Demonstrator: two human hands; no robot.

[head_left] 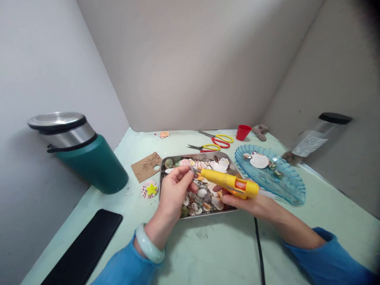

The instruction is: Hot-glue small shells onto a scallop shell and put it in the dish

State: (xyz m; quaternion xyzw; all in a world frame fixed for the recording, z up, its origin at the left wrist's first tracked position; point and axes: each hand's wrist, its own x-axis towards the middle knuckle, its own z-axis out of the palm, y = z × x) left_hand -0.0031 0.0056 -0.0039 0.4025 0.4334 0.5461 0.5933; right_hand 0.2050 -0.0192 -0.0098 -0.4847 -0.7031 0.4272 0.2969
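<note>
My right hand (243,200) is wrapped round a yellow hot glue gun (228,182), its nozzle pointing left. The nozzle tip meets a small, dark piece, perhaps a shell (193,171), pinched between the thumb and fingertips of my left hand (175,188). Most of that piece is hidden by the fingers. Both hands are above a metal tray (202,214) filled with seashells (202,193) of many shapes. Left of the tray lies a round, speckled disc with a yellow star-shaped piece (151,190) on it.
A green tumbler (92,162) and a black phone-like slab (86,245) are at left, near brown cardboard (146,166). Behind the tray lie scissors (212,147) and a red cup (243,132). A blue shell-shaped dish (292,190) and clear bottle (317,136) are right. A black cord (259,249) runs frontward.
</note>
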